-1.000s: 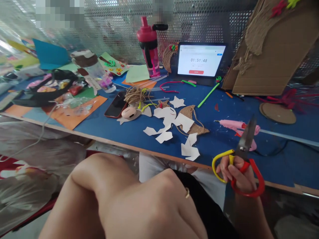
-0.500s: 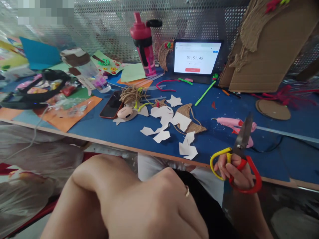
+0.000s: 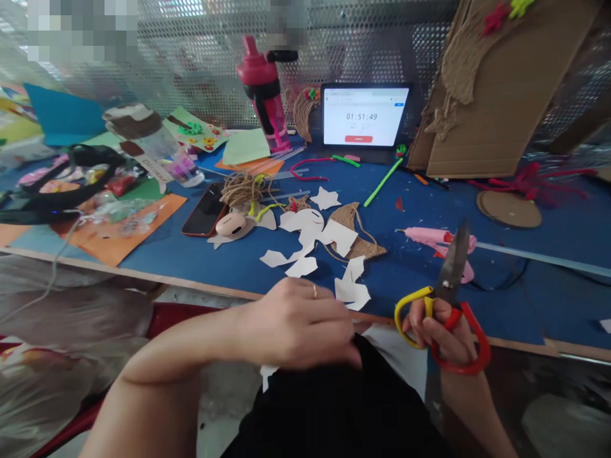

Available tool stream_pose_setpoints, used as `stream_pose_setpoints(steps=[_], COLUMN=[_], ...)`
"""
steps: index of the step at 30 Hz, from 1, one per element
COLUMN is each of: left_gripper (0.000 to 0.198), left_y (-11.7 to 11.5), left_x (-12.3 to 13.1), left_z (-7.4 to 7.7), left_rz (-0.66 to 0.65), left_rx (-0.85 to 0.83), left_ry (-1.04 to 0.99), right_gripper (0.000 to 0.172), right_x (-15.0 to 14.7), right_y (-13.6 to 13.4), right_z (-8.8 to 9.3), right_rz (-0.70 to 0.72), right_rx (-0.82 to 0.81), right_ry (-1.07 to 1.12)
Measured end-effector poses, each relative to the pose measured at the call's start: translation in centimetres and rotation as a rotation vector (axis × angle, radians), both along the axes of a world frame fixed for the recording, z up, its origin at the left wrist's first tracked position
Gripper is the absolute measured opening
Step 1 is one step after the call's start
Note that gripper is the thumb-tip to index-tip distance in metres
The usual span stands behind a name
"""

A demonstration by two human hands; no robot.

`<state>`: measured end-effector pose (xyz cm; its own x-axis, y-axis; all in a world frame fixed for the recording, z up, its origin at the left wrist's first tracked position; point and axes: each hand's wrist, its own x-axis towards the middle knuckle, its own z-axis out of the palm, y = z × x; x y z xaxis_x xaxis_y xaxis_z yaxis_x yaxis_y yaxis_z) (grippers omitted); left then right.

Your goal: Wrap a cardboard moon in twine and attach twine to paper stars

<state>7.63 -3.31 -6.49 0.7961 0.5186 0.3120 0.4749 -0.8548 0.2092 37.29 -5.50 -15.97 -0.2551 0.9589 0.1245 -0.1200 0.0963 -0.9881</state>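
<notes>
Blue craft table [image 3: 229,267] carries white paper scraps [image 3: 353,292]. At 4 o'clock the right hand [image 3: 442,334] is clamped on closed scissors [image 3: 451,273], blades toward 12. The left hand [image 3: 296,321] lies on black material [image 3: 344,413] at 6, its grip unclear. Blades should point away from it.

The left hand [image 3: 296,324] wears a thin gold ring [image 3: 314,291], both forearms [image 3: 191,343] are unsleeved, and the lap garment [image 3: 344,407] is black.

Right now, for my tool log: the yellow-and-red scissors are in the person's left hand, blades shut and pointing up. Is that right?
Not quite. The head view shows the scissors in the right hand, not the left; the left hand lies on black cloth below the edge of the table. The blades are indeed shut and pointing up.
</notes>
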Motion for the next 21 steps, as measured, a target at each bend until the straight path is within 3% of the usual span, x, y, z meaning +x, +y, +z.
stream_pose_setpoints(steps=[2,3,5,8,10,13,16,19,21], left_gripper=[0.029,0.031,0.023,0.015,0.016,0.013,0.023,0.030,0.029], left_y=[2.4,3.1,3.8,3.8,3.7,4.1,5.8,8.5,10.2], left_x=[0.9,1.3,2.0,2.5,2.4,1.6,0.5,-0.2,-0.4], left_z=[-1.2,-1.8,-3.0,-4.0,-3.7,-2.3,-1.3,-1.7,-2.3], left_rz=[-0.115,-0.099,-0.142,-0.208,-0.264,-0.289,-0.128,0.089,0.079], left_rx=[0.263,0.360,0.525,0.645,0.680,0.656,0.465,0.236,0.142], left_ry=[0.181,0.295,0.376,0.324,0.224,0.069,-0.049,-0.051,0.009], right_gripper=[0.021,0.021,0.022,0.023,0.025,0.029,0.030,0.031,0.030], right_x=[0.0,0.0,0.0,0.1,0.2,0.0,-0.5,-0.7,-0.4], right_y=[-0.1,-0.1,-0.1,-0.1,-0.1,-0.3,-0.6,-0.7,-0.6], right_z=[0.0,0.0,-0.1,-0.4,-0.6,-0.6,-0.1,0.3,0.1], right_rz=[-0.009,-0.010,0.004,0.018,0.008,-0.011,-0.071,-0.110,-0.056], right_rx=[-0.026,-0.040,-0.061,-0.089,-0.115,-0.161,-0.216,-0.245,-0.210], right_ry=[0.023,0.035,0.037,0.022,0.034,0.047,0.054,0.063,0.052])
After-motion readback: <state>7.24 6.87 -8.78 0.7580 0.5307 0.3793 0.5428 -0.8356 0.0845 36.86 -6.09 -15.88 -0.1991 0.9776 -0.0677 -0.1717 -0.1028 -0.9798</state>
